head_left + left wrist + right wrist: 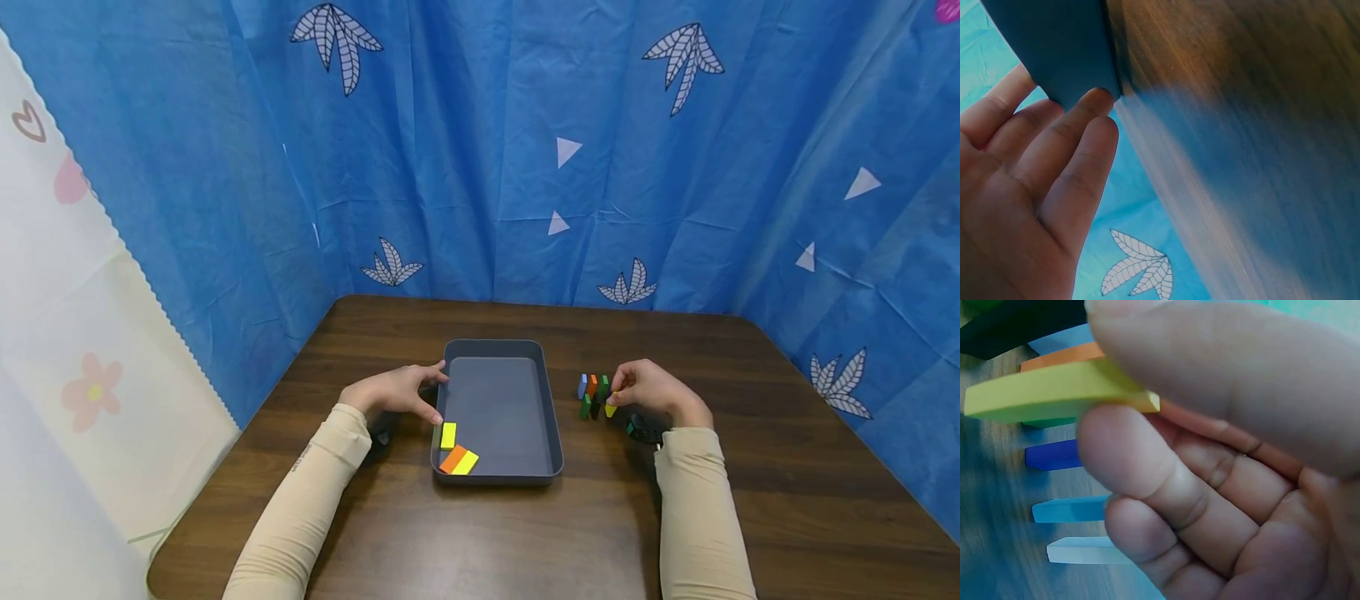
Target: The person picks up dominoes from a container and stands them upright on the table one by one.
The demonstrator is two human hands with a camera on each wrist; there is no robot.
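Observation:
My right hand (652, 390) pinches a yellow domino block (1035, 394) between thumb and forefinger, at the right of the tray. Beside it stand a blue block (582, 386), an orange block (592, 386), a green block (604, 385), a second green block (586, 407) and a black block (596, 407). Against the left wall of a dark grey tray (502, 400), my left hand (397, 390) rests with fingers and thumb spread. Its fingertips touch the tray's outer side (1066, 50) in the left wrist view. Two yellow blocks (448, 436) and an orange one (453, 459) lie flat in the tray's near-left corner.
The right wrist view shows a dark blue block (1050, 455), a light blue block (1066, 510) and a white block (1079, 551) standing in a row, which the hand hides in the head view. A brown wooden table (480, 542) meets a blue curtain (465, 167) behind.

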